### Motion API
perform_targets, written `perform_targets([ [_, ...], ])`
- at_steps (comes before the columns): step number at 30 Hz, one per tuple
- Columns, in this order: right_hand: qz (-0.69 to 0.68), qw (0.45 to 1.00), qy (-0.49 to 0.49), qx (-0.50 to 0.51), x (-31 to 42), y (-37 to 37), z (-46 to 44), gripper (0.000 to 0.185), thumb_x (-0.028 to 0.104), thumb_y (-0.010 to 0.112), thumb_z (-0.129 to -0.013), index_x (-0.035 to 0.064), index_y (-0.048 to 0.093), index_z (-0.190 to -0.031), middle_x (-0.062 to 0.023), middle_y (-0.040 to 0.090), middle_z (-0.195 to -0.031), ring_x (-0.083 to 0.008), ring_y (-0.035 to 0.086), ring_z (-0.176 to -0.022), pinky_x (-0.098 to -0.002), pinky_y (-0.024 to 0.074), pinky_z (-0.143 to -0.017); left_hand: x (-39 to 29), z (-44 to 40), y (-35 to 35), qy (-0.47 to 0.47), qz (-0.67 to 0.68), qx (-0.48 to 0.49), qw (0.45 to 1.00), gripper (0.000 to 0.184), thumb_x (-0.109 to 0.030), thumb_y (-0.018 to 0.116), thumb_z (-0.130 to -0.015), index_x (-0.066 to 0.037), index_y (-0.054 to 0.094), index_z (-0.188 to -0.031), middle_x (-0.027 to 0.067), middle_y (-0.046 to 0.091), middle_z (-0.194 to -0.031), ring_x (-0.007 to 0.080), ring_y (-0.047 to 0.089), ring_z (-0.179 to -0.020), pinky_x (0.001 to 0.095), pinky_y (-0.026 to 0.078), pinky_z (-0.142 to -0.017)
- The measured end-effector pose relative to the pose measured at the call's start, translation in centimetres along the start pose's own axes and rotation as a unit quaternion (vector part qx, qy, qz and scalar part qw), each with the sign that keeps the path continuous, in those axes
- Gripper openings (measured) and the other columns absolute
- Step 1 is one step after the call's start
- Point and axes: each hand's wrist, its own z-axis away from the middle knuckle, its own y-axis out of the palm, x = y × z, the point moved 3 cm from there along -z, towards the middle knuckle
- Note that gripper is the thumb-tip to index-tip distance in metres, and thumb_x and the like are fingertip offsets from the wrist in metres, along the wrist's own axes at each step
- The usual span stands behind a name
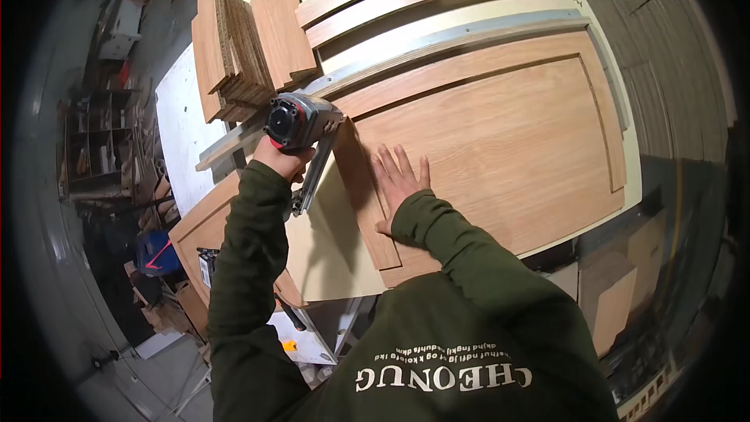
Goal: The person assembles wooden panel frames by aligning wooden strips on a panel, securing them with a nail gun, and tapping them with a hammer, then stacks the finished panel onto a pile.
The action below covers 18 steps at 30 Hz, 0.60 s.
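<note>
Your left hand gripped the nailer at the panel's ten o'clock corner, with the panel at three o'clock from that hand, long axis eight to two, while your right hand, fingers spread wide, lay on it.

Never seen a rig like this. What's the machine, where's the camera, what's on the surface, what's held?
No robot here, just a person's bare hands. The one picture comes from a camera worn on the head, looking forward and down. The left hand grips a power tool that looks like a nailer or stapler. The right hand rests on a framed wooden panel, fingers spread. Along the panel's far side runs a long bar; beyond it are longer wooden strips and stacked short boards.
</note>
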Motion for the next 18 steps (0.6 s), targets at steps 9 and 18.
perform_targets([
  [9, 0.002, 1.000, 0.002, -0.005, 0.0, 0.0, 0.0, 0.114, 0.043, 0.073, -0.057, 0.0073, 0.007, -0.142, -0.0113, 0.001, -0.149, -0.0297, -0.004, -0.137, -0.0588, 0.0013, -0.105, 1.1, -0.2, -0.1, 0.025, -0.021, 0.011, 0.999, 0.019, -0.004, 0.064, -0.072, -0.004, 0.056, -0.089, 0.0029, 0.053, -0.058, 0.0126, 0.051, -0.041, 0.0271, 0.044, -0.036],
  [18, 0.005, 1.000, -0.005, -0.019, -0.1, 0.5, 0.0, 0.114, 0.045, 0.073, -0.056, 0.0076, 0.008, -0.142, -0.0108, 0.000, -0.149, -0.0295, -0.004, -0.137, -0.0587, 0.0004, -0.105, 0.8, 1.0, 0.6, -0.015, -0.024, 0.006, 1.000, 0.020, -0.002, 0.064, -0.071, -0.004, 0.057, -0.090, 0.0028, 0.053, -0.060, 0.0124, 0.051, -0.042, 0.0276, 0.044, -0.036],
])
